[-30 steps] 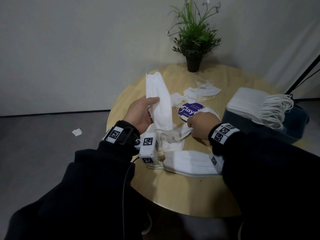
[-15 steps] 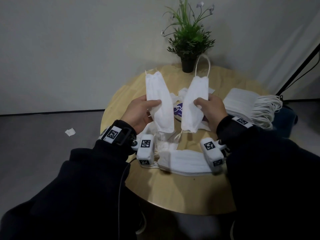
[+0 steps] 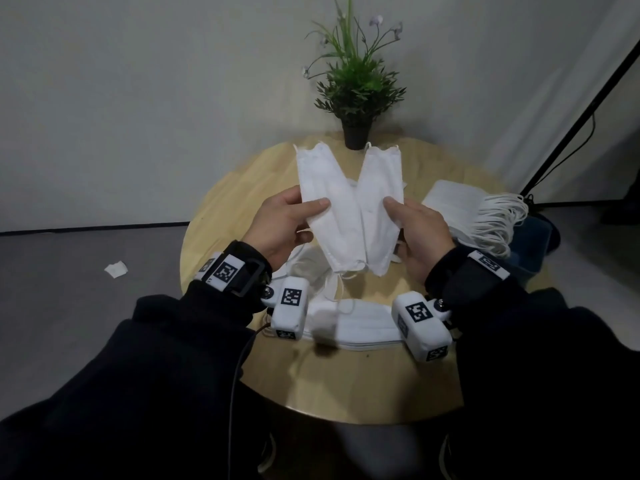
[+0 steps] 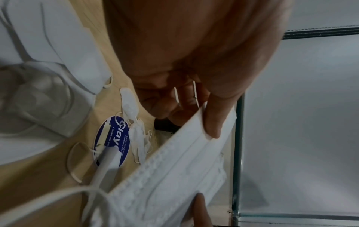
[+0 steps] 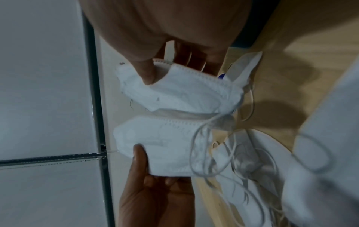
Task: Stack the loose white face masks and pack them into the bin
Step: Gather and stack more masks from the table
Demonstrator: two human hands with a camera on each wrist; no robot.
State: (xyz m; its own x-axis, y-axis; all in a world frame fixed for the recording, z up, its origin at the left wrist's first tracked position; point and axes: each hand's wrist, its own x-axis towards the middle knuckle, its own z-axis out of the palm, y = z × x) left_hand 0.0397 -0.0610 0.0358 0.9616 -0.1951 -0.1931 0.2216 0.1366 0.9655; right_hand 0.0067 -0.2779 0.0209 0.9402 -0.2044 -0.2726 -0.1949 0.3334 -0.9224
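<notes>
In the head view my left hand (image 3: 306, 211) pinches one folded white mask (image 3: 323, 188) upright above the round wooden table (image 3: 346, 386). My right hand (image 3: 398, 211) pinches a second white mask (image 3: 381, 181) beside it. The two masks lean apart at the top and meet at their lower ends. The left wrist view shows my thumb (image 4: 213, 122) pressed on the left mask (image 4: 174, 176). In the right wrist view both masks (image 5: 174, 95) lie side by side. A flat stack of masks (image 3: 360, 327) lies on the table below my wrists. A larger stack (image 3: 457, 206) rests over the dark blue bin (image 3: 533, 244) at the right.
A potted plant (image 3: 355, 133) stands at the table's far edge. A few loose masks (image 4: 136, 133) and a blue round sticker (image 4: 114, 141) lie mid-table, hidden behind the held masks in the head view. A paper scrap (image 3: 116, 270) lies on the floor to the left.
My right hand lifted a mask from the table, raised it upright, and moved it left until its lower end met the mask in my left hand.
</notes>
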